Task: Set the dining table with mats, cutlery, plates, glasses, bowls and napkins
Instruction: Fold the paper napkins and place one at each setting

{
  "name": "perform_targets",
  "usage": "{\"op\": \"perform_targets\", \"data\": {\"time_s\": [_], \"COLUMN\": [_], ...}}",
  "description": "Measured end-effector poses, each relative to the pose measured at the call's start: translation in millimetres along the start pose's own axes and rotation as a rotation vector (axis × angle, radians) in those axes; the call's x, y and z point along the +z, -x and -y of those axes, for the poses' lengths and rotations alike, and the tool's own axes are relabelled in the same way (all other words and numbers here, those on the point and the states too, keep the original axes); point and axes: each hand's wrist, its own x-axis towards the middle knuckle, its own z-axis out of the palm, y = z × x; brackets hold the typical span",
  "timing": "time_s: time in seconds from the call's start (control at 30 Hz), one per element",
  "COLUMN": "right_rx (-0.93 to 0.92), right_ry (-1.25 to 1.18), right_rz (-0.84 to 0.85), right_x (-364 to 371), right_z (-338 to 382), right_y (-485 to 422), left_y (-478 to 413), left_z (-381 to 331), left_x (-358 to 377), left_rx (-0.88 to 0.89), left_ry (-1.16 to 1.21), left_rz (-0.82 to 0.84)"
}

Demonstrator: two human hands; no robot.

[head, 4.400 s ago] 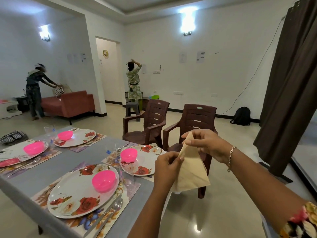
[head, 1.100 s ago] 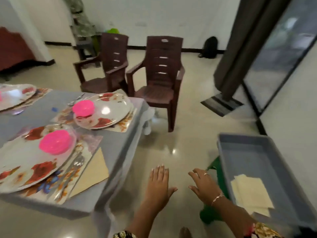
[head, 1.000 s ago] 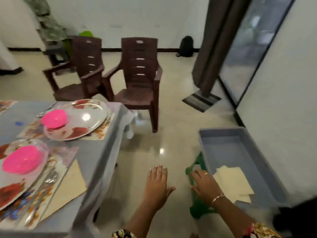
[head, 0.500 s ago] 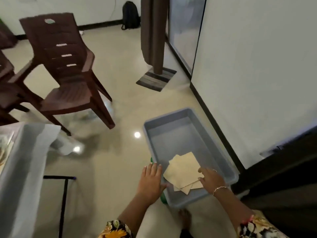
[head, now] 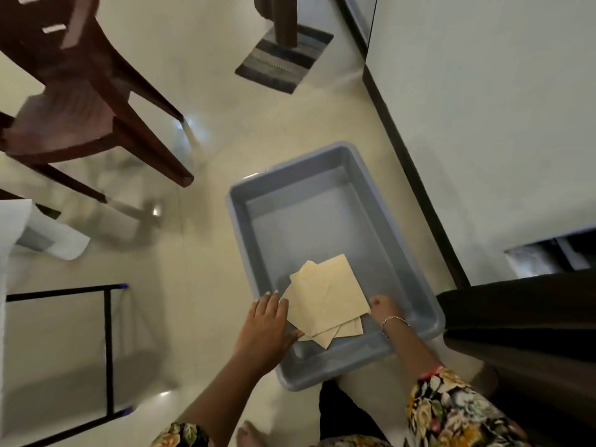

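A small stack of cream napkins lies in the near end of a grey plastic tub on the floor. My left hand reaches over the tub's left rim with straight fingers and touches the stack's left edge. My right hand is inside the tub at the stack's right side, its fingers curled onto the corner of the top napkin. The rest of the tub holds nothing. The laid table is out of view except for its edge.
The table's white cloth edge and black frame stand at the left. A brown plastic chair is at the upper left, a striped floor mat at the top. A wall and dark furniture close the right side.
I have turned from the table, where a folded napkin now lies, and bent over the tub. Both hands have come down onto the napkin stack.
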Motion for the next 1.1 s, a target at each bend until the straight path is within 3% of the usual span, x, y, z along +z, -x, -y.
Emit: {"op": "perform_targets", "data": {"time_s": [0.07,0.2,0.33,0.53,0.8,0.93,1.1], "right_rx": [0.025,0.064,0.042,-0.158,-0.332,-0.393,-0.505], "right_ry": [-0.067,-0.155,-0.156,-0.429,-0.769,-0.855,-0.93], "right_rz": [0.017,0.053,0.063,-0.035,0.085,0.152,0.349], "right_x": [8.3,14.6,12.9,-8.8,-67.0,-81.1,-70.4], "right_z": [-0.3,4.4,5.6,23.9,91.0,124.0,170.8], "right_y": [-9.2,-16.2,-15.9,5.4,75.0,118.6,188.6], "left_y": [-3.2,-7.2,-11.1,-3.0,31.1,50.2,79.8], "left_z": [-0.4,4.1,1.9,-1.7,5.2,18.1,44.1], "left_x": [-0.2,9.0,4.1,-7.2,-36.7,-48.5,-59.4], "left_rx": [-0.018,-0.049,-0.059,-0.103,-0.163,-0.199,-0.391], "left_ry": [0.003,0.027,0.023,0.07,0.193,0.467,1.116], "left_rz": [-0.053,0.073,0.047,0.028,-0.08,-0.172,-0.327]}}
